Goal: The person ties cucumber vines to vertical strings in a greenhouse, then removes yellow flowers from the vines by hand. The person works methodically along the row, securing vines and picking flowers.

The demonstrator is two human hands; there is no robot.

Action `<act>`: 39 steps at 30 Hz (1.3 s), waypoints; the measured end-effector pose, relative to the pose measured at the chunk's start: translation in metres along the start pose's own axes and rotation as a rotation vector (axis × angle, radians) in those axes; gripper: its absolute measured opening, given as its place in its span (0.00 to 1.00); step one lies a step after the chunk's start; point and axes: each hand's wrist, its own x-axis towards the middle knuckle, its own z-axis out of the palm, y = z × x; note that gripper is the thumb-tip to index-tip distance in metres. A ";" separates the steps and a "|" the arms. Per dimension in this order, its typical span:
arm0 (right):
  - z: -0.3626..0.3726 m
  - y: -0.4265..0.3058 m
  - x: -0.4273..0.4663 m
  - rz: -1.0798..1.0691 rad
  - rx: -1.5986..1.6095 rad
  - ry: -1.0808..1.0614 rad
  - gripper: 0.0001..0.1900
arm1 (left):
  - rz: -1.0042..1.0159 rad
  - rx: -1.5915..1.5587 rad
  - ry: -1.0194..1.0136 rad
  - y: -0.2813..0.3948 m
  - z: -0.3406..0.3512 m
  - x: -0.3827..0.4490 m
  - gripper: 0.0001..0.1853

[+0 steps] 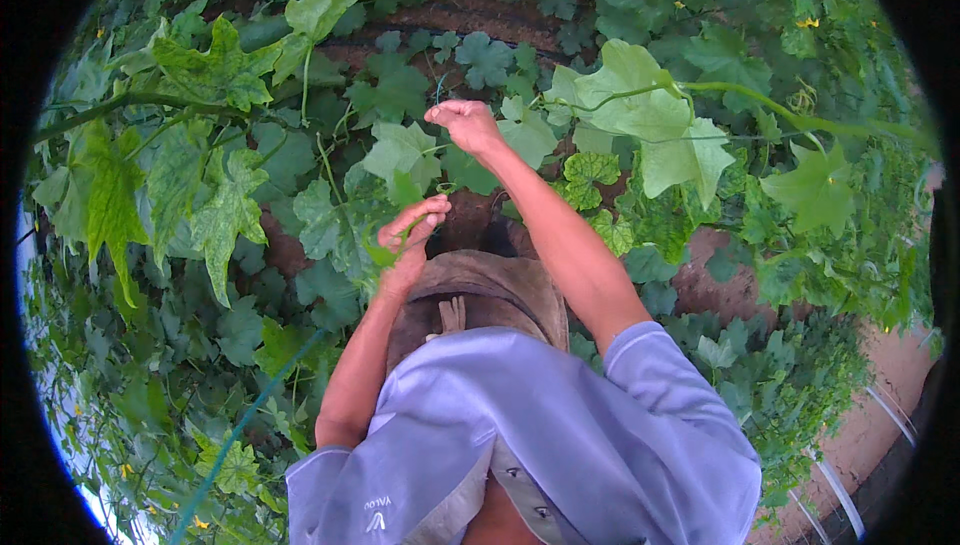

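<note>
My right hand is raised in front of me, its fingertips pinched together at a thin blue-green string that rises from them. Lower and to the left, my left hand pinches a thin green vine shoot between thumb and fingers; part of the shoot is blurred and hangs beside the palm. A lobed leaf lies between the two hands. To the right of my right hand, a large pale green leaf hangs from a climbing stem.
Dense lobed foliage surrounds me. A thick stem with mottled leaves crosses at left. A blue-green cord slants at lower left. Brown soil shows between plants. White strips lie near the path at lower right.
</note>
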 end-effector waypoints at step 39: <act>0.014 -0.109 -0.193 -0.555 -0.415 0.103 0.08 | 0.015 -0.494 0.093 -0.013 0.035 0.065 0.16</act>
